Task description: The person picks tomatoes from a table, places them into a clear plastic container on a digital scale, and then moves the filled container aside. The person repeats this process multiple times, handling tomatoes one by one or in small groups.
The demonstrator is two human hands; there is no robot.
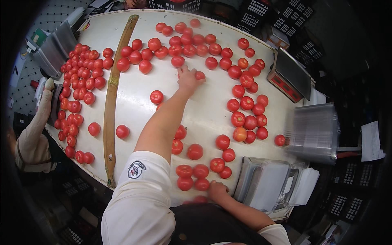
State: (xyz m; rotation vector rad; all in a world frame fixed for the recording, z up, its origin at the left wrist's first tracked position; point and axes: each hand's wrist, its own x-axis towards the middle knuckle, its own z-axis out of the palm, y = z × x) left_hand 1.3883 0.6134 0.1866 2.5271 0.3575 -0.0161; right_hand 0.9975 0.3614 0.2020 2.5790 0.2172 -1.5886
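Observation:
My left hand (187,80) reaches palm down over the middle of the white table (141,79). Its thumb and fingers are around a red tomato (200,75), and its fingertips lie just below another tomato (178,61). Close to my body, my right hand (218,190) rests low with curled fingers, beside the nearest tomato (202,184) of a small cluster; whether it holds anything is hidden. My left forearm partly covers a tomato (159,106) and another tomato (180,132).
A wooden strip (109,122) divides the table, with many tomatoes (82,73) left of it. A scale (289,75), clear plastic containers (314,131) and stacked trays (266,183) line the right side. A co-worker's arm (43,110) is at the left edge. Black crates (254,13) stand beyond.

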